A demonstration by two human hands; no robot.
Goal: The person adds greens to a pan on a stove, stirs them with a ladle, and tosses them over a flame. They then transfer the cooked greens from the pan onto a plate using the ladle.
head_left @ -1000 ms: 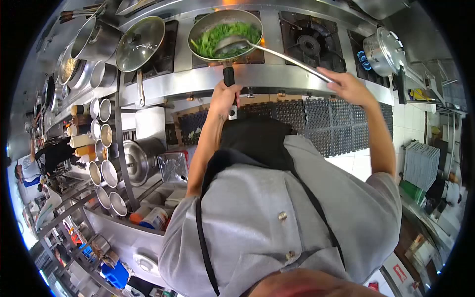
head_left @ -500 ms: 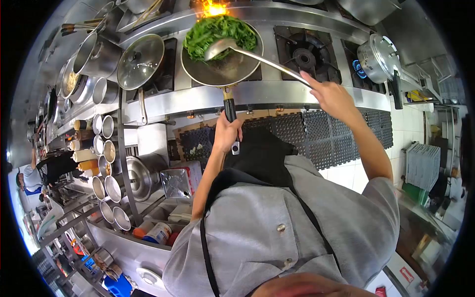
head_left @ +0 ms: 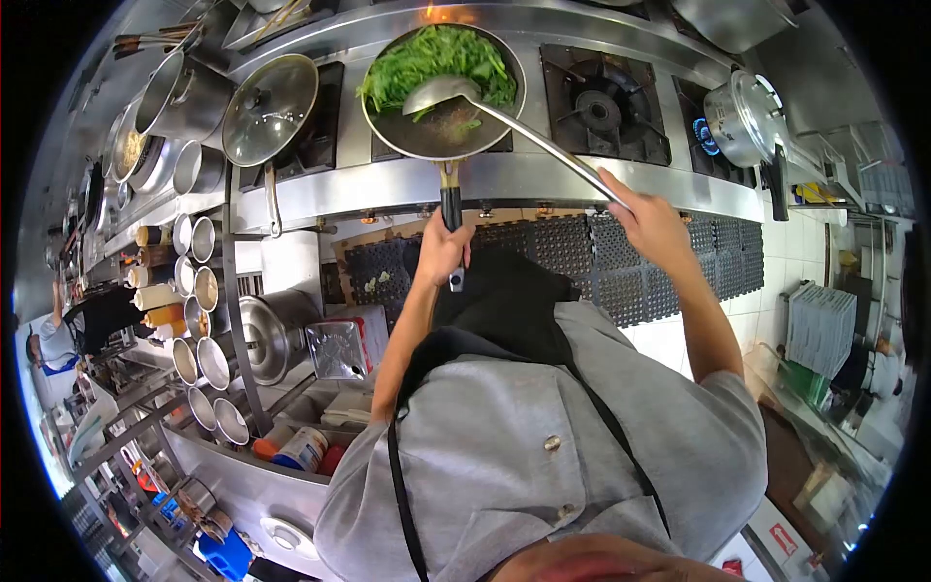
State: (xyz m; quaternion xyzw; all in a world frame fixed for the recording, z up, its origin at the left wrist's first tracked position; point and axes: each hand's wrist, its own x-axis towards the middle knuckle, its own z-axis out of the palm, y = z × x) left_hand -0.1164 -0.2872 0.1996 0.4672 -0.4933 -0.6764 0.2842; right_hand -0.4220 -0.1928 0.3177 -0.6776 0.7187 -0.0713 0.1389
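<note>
My left hand is wrapped round the black handle of a frying pan on the stove. Leafy greens are heaped in the far half of the pan, with a few loose bits lower down. In my right hand is the long handle of a metal ladle. The ladle's bowl is inside the pan, at the near edge of the greens. Small orange flames show behind the pan's far rim.
A lidded pan stands left of my pan. To the right are a bare burner and a pressure cooker beside a blue flame. Several metal containers line the left rack. Another person is far left.
The flare behind the pan has shrunk. The greens lie more spread, and the ladle's bowl has shifted slightly right. My left hand has moved slightly up with the handle.
</note>
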